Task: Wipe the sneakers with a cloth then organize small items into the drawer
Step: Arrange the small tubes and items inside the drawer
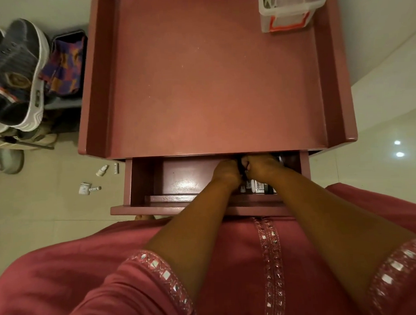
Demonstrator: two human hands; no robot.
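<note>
Two hands in the open pink wooden drawer [141, 181]

The left hand [226, 172] and right hand [261, 167] touched, fingers curled around a small black thing [240, 166], arms stretched straight forward.

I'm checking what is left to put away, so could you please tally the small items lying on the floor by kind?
Small bottle: 1
Small white strip-like piece: 1
Small white packet: 1
Small tube: 1
Total: 4, all on the floor left of the open drawer.
</note>
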